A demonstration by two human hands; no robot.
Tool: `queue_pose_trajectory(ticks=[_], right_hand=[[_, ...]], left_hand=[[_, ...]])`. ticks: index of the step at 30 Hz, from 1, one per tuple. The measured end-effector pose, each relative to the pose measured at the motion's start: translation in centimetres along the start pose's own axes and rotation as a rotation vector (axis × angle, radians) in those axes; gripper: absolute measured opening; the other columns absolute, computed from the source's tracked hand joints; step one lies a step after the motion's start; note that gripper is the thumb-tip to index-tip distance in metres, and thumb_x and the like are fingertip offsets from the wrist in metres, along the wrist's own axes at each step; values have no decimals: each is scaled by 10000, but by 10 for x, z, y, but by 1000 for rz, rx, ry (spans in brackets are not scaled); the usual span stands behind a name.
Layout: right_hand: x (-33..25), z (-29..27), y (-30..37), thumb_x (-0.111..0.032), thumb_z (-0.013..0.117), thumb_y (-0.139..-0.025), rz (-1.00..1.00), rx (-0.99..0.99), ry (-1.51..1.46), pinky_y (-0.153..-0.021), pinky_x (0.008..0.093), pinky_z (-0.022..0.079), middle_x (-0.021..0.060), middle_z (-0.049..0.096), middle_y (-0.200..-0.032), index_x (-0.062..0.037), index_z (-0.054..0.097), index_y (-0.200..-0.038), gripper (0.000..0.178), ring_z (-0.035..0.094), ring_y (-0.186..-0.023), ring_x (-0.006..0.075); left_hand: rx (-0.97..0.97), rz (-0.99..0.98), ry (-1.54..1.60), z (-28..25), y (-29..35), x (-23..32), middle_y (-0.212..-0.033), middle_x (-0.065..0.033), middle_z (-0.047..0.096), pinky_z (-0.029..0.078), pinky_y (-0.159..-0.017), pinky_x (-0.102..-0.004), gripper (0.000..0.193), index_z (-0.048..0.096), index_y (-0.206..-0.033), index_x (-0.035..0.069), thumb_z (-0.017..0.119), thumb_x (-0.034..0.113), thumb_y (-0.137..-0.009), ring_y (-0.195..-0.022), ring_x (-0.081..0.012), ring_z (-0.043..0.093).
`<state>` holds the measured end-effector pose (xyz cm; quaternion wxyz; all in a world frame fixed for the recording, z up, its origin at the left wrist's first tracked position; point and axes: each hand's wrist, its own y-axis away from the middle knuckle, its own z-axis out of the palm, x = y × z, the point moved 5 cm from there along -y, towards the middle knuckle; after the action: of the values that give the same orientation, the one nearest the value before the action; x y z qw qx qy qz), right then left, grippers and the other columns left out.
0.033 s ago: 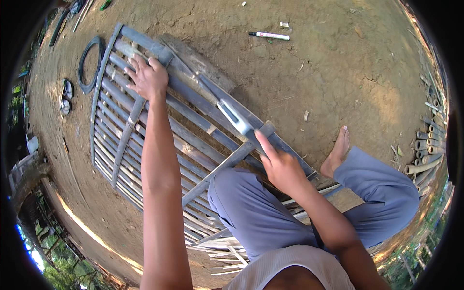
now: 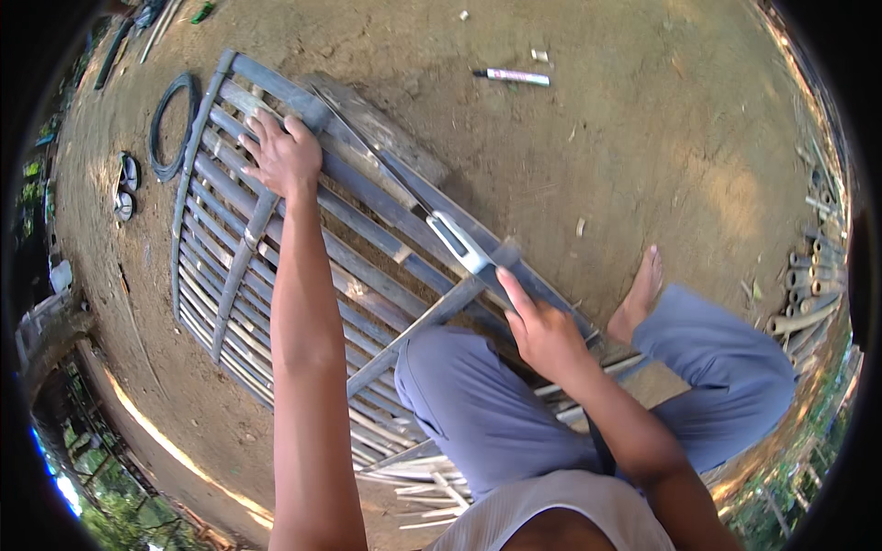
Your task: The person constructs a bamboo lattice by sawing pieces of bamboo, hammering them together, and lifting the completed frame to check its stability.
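A slatted bamboo panel (image 2: 246,241) lies slanted before me, its dark slats joined by crosspieces. My left hand (image 2: 283,156) rests on the panel's far part with its fingers spread, pressing flat on the slats. In my right hand (image 2: 547,335) is a handsaw (image 2: 459,241) with a pale grey handle piece and a long, thin dark blade. The index finger stretches along the grip. The blade points away to the far left, its far end near the panel's far edge, just right of my left hand. Whether its teeth touch the bamboo I cannot tell.
Under the far edge sits a wooden block (image 2: 395,129). Beyond it lies a white marker (image 2: 514,76) on the dirt. To the left are a coil of black cable (image 2: 154,138) and sandals (image 2: 126,184). Bamboo poles (image 2: 813,285) are piled at the right. My knee touches the panel.
The saw and my right hand have shifted slightly back toward me and to the right. My left hand stays in its place on the panel.
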<state>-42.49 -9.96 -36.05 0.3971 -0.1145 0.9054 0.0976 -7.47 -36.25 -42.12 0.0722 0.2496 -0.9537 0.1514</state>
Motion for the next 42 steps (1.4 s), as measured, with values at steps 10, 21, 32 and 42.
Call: queue_pose_trajectory(ticks=[10,21,32,42], right_hand=[[-16,3,-4,-159,644,-989,48,-102,29,-559,522,530,202,671,-729,-216,316,-1615,709,679,-637,425],[-13,16,-60,-112,693,-937,230,-270,-20,-702,484,598,261,732,-970,-144,342,-1609,759,733,-808,419],[7,-2,13,-119,640,-984,0,-88,102,-672,499,581,250,711,-919,-126,290,-1616,722,720,-793,418],[3,-17,20,-140,621,-1003,-45,-26,62,-567,526,507,232,672,-770,-206,290,-1618,701,654,-645,426]], left_hand=[[2,-4,72,0,5,-1,-1677,-136,335,133,-1225,-685,671,359,-1611,95,383,403,-1015,-1571,-394,223],[-15,2,57,2,8,4,-1677,-141,334,148,-1224,-679,683,357,-1610,84,376,415,-1013,-1573,-397,217],[41,16,77,0,6,5,-1668,-147,352,145,-1213,-699,678,379,-1597,74,388,394,-999,-1562,-407,244],[20,-21,54,-4,6,5,-1686,-125,321,155,-1229,-668,677,364,-1611,103,368,395,-1000,-1576,-379,220]])
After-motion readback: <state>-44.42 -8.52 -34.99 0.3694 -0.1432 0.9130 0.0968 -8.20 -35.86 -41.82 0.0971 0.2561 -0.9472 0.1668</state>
